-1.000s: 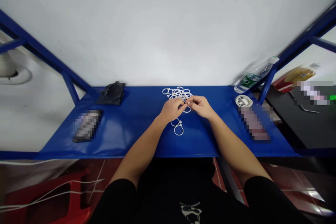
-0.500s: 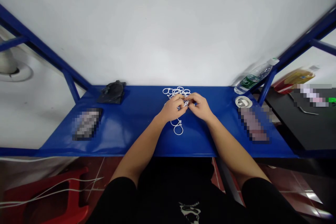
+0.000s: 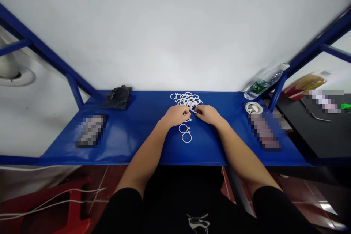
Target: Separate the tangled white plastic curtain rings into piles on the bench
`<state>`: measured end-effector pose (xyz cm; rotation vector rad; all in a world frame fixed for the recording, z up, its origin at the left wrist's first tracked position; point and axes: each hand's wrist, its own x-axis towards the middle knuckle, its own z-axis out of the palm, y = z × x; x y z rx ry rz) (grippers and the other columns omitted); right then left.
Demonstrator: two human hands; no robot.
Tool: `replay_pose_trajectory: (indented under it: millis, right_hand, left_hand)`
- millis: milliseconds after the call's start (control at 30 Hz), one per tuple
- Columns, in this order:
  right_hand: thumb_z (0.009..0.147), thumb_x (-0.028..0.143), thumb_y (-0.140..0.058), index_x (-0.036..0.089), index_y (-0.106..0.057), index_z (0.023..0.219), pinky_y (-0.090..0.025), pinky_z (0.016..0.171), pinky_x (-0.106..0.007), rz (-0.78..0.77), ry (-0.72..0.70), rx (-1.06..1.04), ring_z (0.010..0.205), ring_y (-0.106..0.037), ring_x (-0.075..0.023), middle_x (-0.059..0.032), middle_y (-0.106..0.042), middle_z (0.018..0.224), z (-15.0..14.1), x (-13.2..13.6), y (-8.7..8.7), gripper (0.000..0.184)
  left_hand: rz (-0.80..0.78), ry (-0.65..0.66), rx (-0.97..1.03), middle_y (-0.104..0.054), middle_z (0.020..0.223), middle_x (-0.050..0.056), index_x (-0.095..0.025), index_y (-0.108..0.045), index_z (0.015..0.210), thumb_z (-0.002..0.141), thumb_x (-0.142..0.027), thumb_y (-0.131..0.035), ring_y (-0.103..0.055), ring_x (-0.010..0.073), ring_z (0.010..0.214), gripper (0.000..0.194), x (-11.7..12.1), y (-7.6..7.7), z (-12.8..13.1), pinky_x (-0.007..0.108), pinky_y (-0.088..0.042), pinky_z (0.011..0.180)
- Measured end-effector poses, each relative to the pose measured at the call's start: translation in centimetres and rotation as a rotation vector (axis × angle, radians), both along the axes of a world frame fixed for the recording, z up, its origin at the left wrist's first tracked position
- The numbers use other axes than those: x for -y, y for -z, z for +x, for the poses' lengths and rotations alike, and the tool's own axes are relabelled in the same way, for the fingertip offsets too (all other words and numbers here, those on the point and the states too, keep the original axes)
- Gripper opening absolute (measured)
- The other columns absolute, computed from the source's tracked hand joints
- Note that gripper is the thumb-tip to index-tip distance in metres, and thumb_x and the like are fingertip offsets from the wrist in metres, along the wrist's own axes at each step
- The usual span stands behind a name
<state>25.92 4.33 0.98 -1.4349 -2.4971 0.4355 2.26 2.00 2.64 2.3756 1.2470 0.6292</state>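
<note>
My left hand (image 3: 177, 115) is closed, its thumb and fingers pinching a white ring (image 3: 187, 120) that shows partly below the fingertips. My right hand (image 3: 208, 114) is curled with fingers together, just right of the left one; a small white bit shows at its fingertips, and what it grips is hidden. Right behind both hands lies a loose pile of white rings (image 3: 189, 98), each thin with a small tab. Two more rings, an upper ring (image 3: 179, 129) and a lower ring (image 3: 187, 142), lie in a line nearer me, their tabs close together.
On the blue table (image 3: 148, 142) lie a black plastic bag (image 3: 117, 98) and a blurred-out dark object (image 3: 91, 129) at left. At right are a water bottle (image 3: 263, 84), a coiled white strap (image 3: 253, 108) and a blurred-out flat object (image 3: 264, 131). Blue frame bars flank both sides.
My hands have moved apart and slightly toward me, uncovering more of the ring pile. The left hand now sits lower, close above the line of rings.
</note>
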Motion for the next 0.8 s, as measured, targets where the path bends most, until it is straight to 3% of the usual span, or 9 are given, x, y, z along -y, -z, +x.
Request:
replay_pose_trajectory:
  millis: [100,200,300,400,533,800]
  right_hand:
    - [0.084,0.017,-0.068,0.021,-0.079,0.095,-0.044,0.069,-0.027,-0.004,-0.011,-0.09,0.076,-0.067,-0.0179,-0.0041,-0.078,0.085,0.1,0.0,0.1,0.017]
    - [0.081,0.022,-0.069,0.02,-0.076,0.088,-0.046,0.065,-0.026,-0.098,-0.037,-0.464,0.067,-0.064,-0.0152,-0.0016,-0.074,0.077,0.1,0.1,0.0,0.01]
    - [0.082,0.034,-0.073,0.018,-0.074,0.094,-0.047,0.058,-0.025,-0.303,-0.032,-0.841,0.06,-0.06,-0.0128,-0.0004,-0.073,0.074,-0.2,0.5,-0.5,0.02]
    - [0.078,0.033,-0.074,0.017,-0.073,0.1,-0.04,0.049,-0.022,-0.414,-0.02,-0.963,0.05,-0.052,-0.0092,0.0008,-0.072,0.072,-0.5,0.7,-1.0,0.026]
    - [0.078,0.032,-0.073,0.017,-0.074,0.095,-0.037,0.047,-0.022,-0.419,-0.027,-0.978,0.048,-0.051,-0.0083,0.0006,-0.072,0.071,-0.6,0.8,-1.5,0.023]
    - [0.073,0.028,-0.068,0.018,-0.073,0.086,-0.039,0.05,-0.022,-0.39,-0.026,-0.905,0.048,-0.052,-0.0104,0.0041,-0.063,0.058,-0.7,0.8,-1.3,0.017]
  left_hand:
    - [0.022,-0.01,0.037,-0.076,0.099,0.003,-0.024,-0.072,0.098,0.096,-0.026,-0.063,-0.069,0.02,0.094,0.01,-0.2,0.4,0.0,0.032,-0.051,0.083]
    - [0.072,-0.001,0.059,-0.076,0.114,0.005,-0.025,-0.071,0.119,0.095,-0.025,-0.068,-0.071,0.0219,0.1,0.024,-0.1,0.8,0.3,0.034,-0.055,0.087]
    - [0.103,0.054,0.083,-0.072,0.124,0.008,-0.025,-0.066,0.13,0.1,-0.033,-0.065,-0.07,0.0215,0.102,0.03,0.2,0.9,0.7,0.033,-0.055,0.085]
    - [0.128,0.082,0.083,-0.072,0.112,0.007,-0.023,-0.069,0.114,0.107,-0.04,-0.056,-0.069,0.0199,0.095,0.023,0.4,0.8,1.0,0.031,-0.053,0.079]
    - [0.129,0.069,0.058,-0.07,0.092,0.004,-0.021,-0.067,0.093,0.108,-0.041,-0.053,-0.065,0.0176,0.082,0.029,0.4,0.7,1.0,0.03,-0.049,0.073]
    - [0.136,0.081,0.01,-0.069,0.087,0.003,-0.021,-0.062,0.086,0.106,-0.035,-0.053,-0.063,0.0183,0.08,0.026,0.3,0.9,1.0,0.03,-0.045,0.069]
